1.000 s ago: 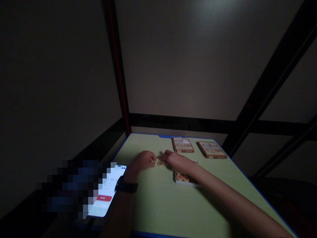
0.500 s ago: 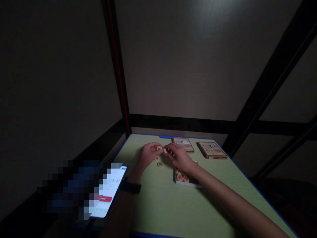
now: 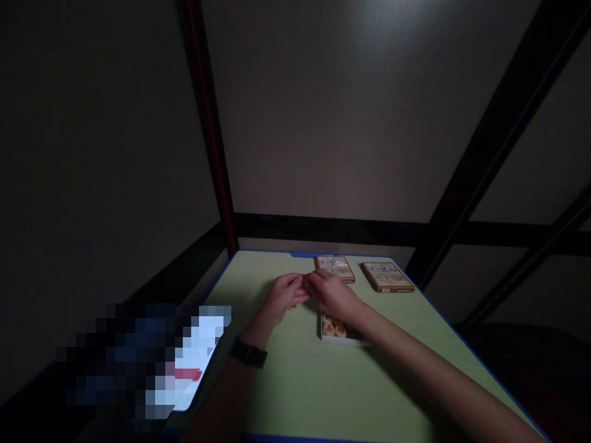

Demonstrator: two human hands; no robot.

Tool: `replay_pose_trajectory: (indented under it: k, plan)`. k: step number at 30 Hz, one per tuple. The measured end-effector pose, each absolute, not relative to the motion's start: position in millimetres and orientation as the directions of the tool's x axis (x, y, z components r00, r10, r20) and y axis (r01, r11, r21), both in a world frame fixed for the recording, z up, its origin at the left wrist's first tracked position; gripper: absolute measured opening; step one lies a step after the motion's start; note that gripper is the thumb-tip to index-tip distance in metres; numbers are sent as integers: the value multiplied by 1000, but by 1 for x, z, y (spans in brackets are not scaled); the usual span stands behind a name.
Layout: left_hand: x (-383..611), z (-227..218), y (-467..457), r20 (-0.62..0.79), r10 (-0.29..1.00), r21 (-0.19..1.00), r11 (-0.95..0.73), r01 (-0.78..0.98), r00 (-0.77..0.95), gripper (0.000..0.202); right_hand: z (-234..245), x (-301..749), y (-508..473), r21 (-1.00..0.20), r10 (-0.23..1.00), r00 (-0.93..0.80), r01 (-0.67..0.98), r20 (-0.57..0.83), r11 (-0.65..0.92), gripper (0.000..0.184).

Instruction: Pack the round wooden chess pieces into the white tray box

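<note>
My left hand (image 3: pixel 282 299), with a dark band on its wrist, is closed above the table. Its fingertips meet those of my right hand (image 3: pixel 333 294), which pinches from the other side. The round wooden Chinese chess pieces they held half a second ago are now hidden by the fingers. Below my left hand a loose Chinese chess piece (image 3: pixel 293 307) lies on the table, partly covered. Under my right forearm stands an open white-edged box (image 3: pixel 344 341) with several red-marked Chinese chess pieces (image 3: pixel 340 331) inside; the arm hides part of it.
Two flat printed boxes lie toward the back of the green table (image 3: pixel 295 381): one box (image 3: pixel 341 269) behind my right hand, another box (image 3: pixel 386 277) farther right. A lit phone screen (image 3: pixel 198 363), partly pixelated, is at the left edge. Dim walls enclose the table.
My hands have come together, and the pieces seen in their fingers are now covered. My left hand has dropped slightly, hiding one loose piece. The whole view has shifted a little.
</note>
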State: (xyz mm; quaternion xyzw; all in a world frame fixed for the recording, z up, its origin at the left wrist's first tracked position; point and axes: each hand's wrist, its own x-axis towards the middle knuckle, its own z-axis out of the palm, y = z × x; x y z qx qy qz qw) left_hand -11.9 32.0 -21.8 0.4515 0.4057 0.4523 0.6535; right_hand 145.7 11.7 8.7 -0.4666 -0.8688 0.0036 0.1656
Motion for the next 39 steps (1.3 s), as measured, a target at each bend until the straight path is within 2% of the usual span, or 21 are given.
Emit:
replay_pose_trajectory:
  k: [3, 6, 8, 10, 11, 13, 14, 16, 18, 23, 29, 32, 35, 39]
  plan:
    - [-9, -19, 28, -137, 949, 952, 205, -226, 283, 13, 20, 152, 4, -59, 802, -567, 809, 186, 585, 23]
    - [-4, -14, 22, -124, 932, 967, 190, -168, 342, 18, 30, 166, -6, -37, 788, -596, 793, 156, 608, 22]
    - [-4, -10, 21, -96, 929, 991, 123, -54, 358, 22, 33, 180, -14, -65, 784, -595, 788, 178, 613, 21]
    - [-11, -7, 25, -13, 954, 990, -30, 140, 300, 24, 33, 195, -21, -108, 782, -585, 782, 216, 614, 21]
    - [-17, -6, 27, 53, 965, 957, -122, 264, 255, 24, 33, 202, -25, -128, 784, -578, 780, 227, 613, 21]
    - [-32, -6, 34, 249, 945, 797, -323, 511, 210, 23, 31, 213, -31, -165, 789, -572, 776, 222, 609, 21]
    - [-40, -7, 36, 285, 926, 709, -376, 596, 245, 25, 30, 216, -34, -182, 793, -572, 774, 209, 606, 21]
    - [-51, -10, 39, 247, 895, 600, -442, 667, 371, 29, 28, 220, -38, -211, 799, -574, 770, 180, 602, 22]
    - [-57, -15, 40, 207, 866, 534, -489, 689, 455, 36, 28, 221, -43, -233, 800, -579, 766, 155, 599, 24]
    - [-59, -29, 40, 195, 817, 411, -570, 712, 542, 45, 33, 226, -55, -230, 829, -556, 800, 63, 554, 23]
    - [-55, -21, 36, 175, 809, 393, -580, 714, 561, 45, 34, 235, -64, -308, 759, -651, 720, 13, 622, 25]
    - [-34, -8, 21, 207, 815, 421, -574, 702, 542, 43, 25, 237, -64, -270, 754, -657, 724, 9, 634, 27]
    - [-2, 1, -2, 221, 750, 442, -646, 622, 623, 32, 12, 239, -63, -188, 767, -640, 749, 39, 635, 27]
    - [34, 0, -28, 234, 633, 373, -759, 533, 738, 24, -2, 242, -65, -133, 793, -600, 781, 109, 610, 21]
